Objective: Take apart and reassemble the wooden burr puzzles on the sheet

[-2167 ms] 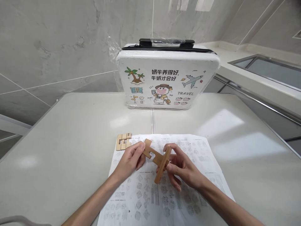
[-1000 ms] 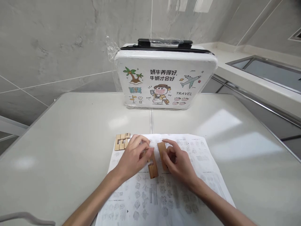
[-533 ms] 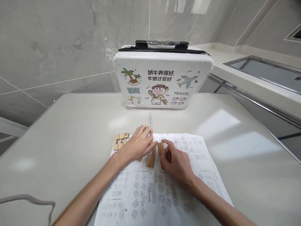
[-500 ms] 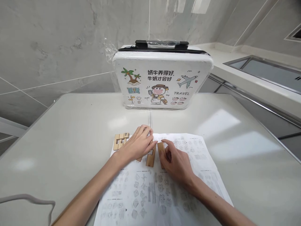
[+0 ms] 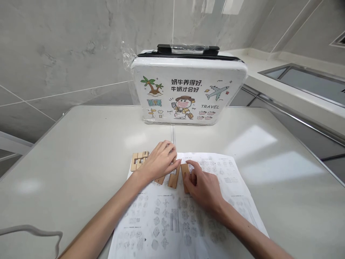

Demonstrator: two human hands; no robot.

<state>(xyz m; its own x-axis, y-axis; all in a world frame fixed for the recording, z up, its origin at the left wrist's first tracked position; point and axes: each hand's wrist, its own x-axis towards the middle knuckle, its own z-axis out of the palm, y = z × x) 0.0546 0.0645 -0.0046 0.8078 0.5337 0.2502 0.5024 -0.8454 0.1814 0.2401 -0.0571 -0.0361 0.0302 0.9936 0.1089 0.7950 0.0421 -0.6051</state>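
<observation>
My left hand (image 5: 163, 158) is curled over several wooden puzzle pieces, its thumb and fingertips closed at the far end of a notched wooden piece (image 5: 173, 180). Another wooden piece (image 5: 160, 180) shows partly under that palm. A straight wooden piece (image 5: 185, 169) is pinched between the thumb and fingers of my right hand (image 5: 203, 185), low over the printed sheet. Left of my left wrist, a group of interlocking wooden pieces (image 5: 134, 164), one marked 3, lies at the sheet's upper left corner. My fingers hide the far ends of the middle pieces.
The printed instruction sheet (image 5: 151, 223) with small diagrams lies under my hands on the pale table (image 5: 81, 154). A plastic-wrapped white case (image 5: 161, 72) with cartoon prints stands at the back. A grey cable (image 5: 29, 228) lies at the left.
The notched piece under my left hand has turned slightly, and more of the piece beside it shows. My right hand keeps its grip almost unmoved. The view has shifted a little.
</observation>
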